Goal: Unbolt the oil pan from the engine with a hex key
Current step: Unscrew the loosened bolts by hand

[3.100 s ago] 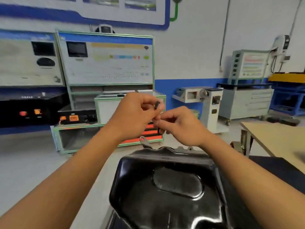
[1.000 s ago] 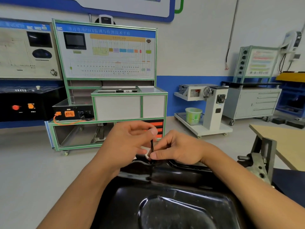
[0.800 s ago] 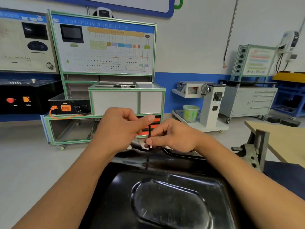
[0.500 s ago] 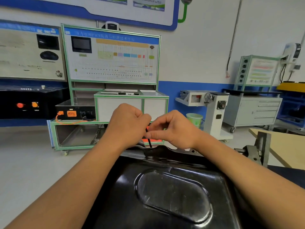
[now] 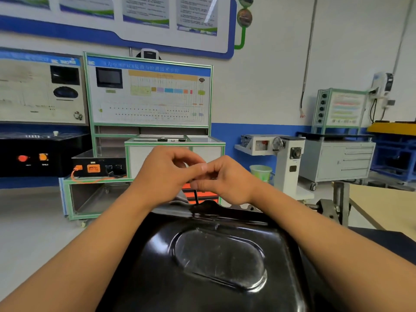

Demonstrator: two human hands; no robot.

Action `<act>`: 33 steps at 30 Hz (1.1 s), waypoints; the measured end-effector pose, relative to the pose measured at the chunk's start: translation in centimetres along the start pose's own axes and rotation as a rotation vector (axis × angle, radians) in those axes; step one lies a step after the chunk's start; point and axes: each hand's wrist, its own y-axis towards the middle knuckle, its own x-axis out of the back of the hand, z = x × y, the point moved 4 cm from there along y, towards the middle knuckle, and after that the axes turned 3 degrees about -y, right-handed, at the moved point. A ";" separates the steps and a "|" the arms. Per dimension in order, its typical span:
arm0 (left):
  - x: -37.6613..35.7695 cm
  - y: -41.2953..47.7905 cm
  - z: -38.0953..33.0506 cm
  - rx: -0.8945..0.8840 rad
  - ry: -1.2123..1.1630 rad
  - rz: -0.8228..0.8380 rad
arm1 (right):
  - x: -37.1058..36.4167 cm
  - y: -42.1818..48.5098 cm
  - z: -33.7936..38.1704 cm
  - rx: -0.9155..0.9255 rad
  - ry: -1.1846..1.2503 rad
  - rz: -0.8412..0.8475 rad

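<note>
1. Workshop backdrop: a green-framed training panel (image 5: 148, 95) stands against the white-and-blue wall, with a green bucket (image 5: 261, 172) on a stand to its right.
2. Up front, the glossy black oil pan (image 5: 213, 266) fills the lower view, its oval bulge facing up.
3. At the pan's far flange, the thin black hex key (image 5: 195, 197) stands upright, tip down on the rim.
4. Left hand (image 5: 166, 176) and right hand (image 5: 227, 180) meet above it, fingertips touching, both pinching the key's top with curled fingers.

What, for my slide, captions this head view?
Left hand, right hand hold hex key upright at oil pan rim.
</note>
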 end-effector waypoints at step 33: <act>-0.4 0.8 1.3 0.120 -0.003 -0.033 | -0.8 0.1 -1.3 -0.041 -0.012 0.170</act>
